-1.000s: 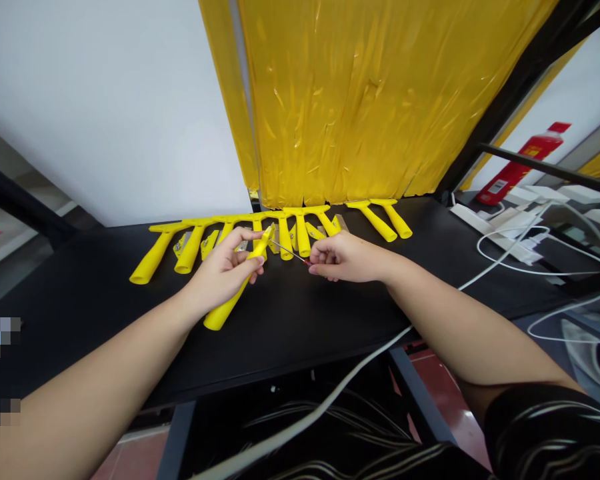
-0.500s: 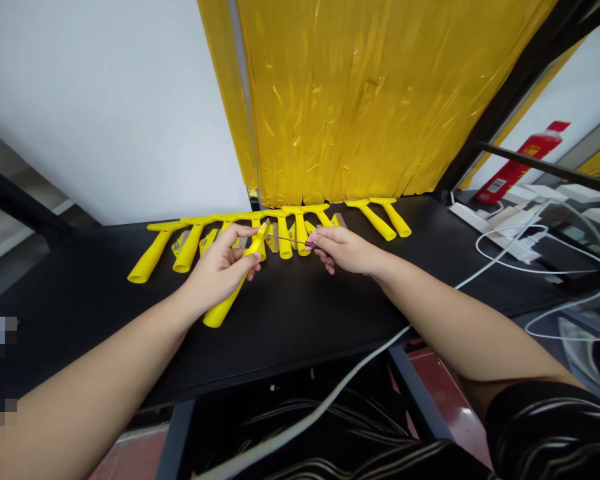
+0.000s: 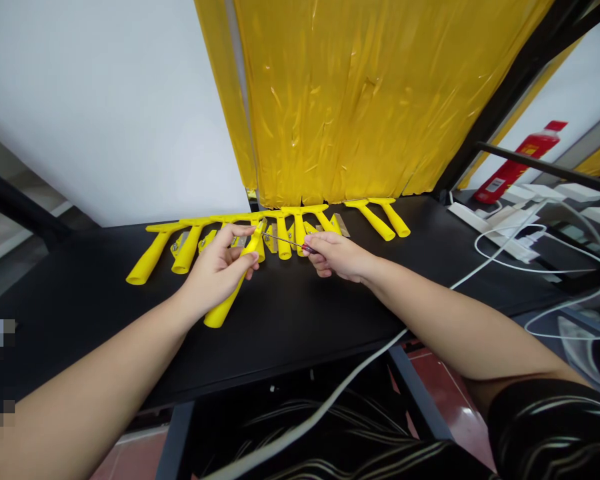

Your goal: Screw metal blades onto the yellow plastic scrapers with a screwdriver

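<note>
My left hand (image 3: 229, 262) grips a yellow scraper handle (image 3: 223, 308), tilted with its round hollow end toward me. My right hand (image 3: 339, 255) is closed round a screwdriver (image 3: 286, 241) with a dark red grip. The thin shaft points left, and its tip is at the head of the held scraper handle; exact contact is too small to tell. Behind my hands stands a row of similar yellow handles (image 3: 150, 257). Among them lie small yellow pieces with metal plates (image 3: 341, 225), partly hidden by the handles and my fingers.
The black tabletop (image 3: 300, 320) ends just in front of me. A white cable (image 3: 330, 400) crosses its front edge. To the right are a red bottle (image 3: 517, 163), a white power strip (image 3: 495, 230) and looped cords. A white panel (image 3: 130, 113) and yellow sheeting (image 3: 380, 100) stand behind.
My right hand has turned slightly round the screwdriver and shifted a little left and down. The left hand keeps its hold on the scraper handle almost unmoved.
</note>
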Demonstrator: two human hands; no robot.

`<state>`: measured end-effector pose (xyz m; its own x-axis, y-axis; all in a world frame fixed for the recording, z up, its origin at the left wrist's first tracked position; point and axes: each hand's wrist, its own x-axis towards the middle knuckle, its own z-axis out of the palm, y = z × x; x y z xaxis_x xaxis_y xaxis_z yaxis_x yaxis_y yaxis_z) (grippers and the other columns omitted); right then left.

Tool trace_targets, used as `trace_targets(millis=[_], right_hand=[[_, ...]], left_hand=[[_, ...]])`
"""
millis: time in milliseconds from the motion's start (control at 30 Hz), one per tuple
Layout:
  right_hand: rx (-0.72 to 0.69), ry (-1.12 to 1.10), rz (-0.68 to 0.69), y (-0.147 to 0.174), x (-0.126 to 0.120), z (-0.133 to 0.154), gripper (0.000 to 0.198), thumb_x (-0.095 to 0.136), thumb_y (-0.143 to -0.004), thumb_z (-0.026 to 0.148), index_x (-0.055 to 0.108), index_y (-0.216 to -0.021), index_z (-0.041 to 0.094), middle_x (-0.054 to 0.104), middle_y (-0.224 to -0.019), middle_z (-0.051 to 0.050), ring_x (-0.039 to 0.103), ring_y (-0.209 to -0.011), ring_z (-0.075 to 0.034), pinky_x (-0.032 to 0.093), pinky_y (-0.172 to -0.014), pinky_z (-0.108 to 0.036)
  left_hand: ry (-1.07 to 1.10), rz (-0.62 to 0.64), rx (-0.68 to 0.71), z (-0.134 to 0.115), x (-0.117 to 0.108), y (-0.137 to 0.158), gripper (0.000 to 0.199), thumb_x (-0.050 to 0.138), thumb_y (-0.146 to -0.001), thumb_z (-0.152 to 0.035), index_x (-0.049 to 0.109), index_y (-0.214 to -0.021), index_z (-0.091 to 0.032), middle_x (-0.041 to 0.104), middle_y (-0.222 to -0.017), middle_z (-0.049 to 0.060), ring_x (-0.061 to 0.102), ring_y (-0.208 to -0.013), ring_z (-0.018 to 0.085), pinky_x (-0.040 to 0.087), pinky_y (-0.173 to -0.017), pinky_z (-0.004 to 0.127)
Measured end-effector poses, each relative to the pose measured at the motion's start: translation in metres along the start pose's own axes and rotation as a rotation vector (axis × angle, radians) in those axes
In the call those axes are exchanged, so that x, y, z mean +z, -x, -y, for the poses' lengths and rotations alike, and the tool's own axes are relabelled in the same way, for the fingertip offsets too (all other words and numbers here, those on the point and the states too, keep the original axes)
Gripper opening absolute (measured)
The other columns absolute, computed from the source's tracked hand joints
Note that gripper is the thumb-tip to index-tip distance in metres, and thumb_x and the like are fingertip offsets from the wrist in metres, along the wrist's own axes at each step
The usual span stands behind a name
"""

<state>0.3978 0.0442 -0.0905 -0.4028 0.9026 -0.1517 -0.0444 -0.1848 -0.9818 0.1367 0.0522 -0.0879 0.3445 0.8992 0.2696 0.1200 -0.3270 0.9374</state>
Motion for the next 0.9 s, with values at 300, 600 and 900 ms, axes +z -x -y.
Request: trace_targets(millis=[300, 600, 900], right_hand=[[-0.315, 0.222, -0.126, -0.007, -0.004, -0.015, 0.029, 0.076, -0.09, 0.035, 0.049, -0.092, 0.024, 0.05, -0.072, 0.007, 0.042, -0.057, -0.01, 0.037, -0.053, -0.023], [-0.146, 0.107, -0.008, -0.003, -0.002, -0.008, 0.046, 0.053, -0.104, 0.058, 0.056, -0.079, 0.02, 0.028, -0.055, 0.011, 0.02, -0.047, -0.008, 0.024, -0.044, -0.023], [-0.231, 0.13, -0.031, -0.006, -0.007, -0.009, 0.039, 0.067, -0.099, 0.053, 0.05, -0.083, 0.022, 0.036, -0.059, 0.01, 0.03, -0.049, -0.008, 0.03, -0.047, -0.021]], left_hand=[[0.042, -0.029, -0.002, -0.001, 0.0, -0.001, 0.039, 0.075, -0.085, -0.021, 0.055, -0.118, -0.023, 0.064, -0.073, -0.004, 0.064, -0.058, 0.014, 0.052, -0.055, 0.026], [0.076, -0.024, 0.003, -0.002, 0.001, -0.001, 0.04, 0.076, -0.083, -0.02, 0.053, -0.115, -0.024, 0.062, -0.077, -0.004, 0.065, -0.061, 0.014, 0.052, -0.053, 0.025], [0.059, -0.053, 0.013, 0.003, -0.001, -0.001, 0.04, 0.075, -0.085, -0.019, 0.053, -0.118, -0.025, 0.064, -0.082, -0.003, 0.065, -0.061, 0.013, 0.053, -0.055, 0.025]])
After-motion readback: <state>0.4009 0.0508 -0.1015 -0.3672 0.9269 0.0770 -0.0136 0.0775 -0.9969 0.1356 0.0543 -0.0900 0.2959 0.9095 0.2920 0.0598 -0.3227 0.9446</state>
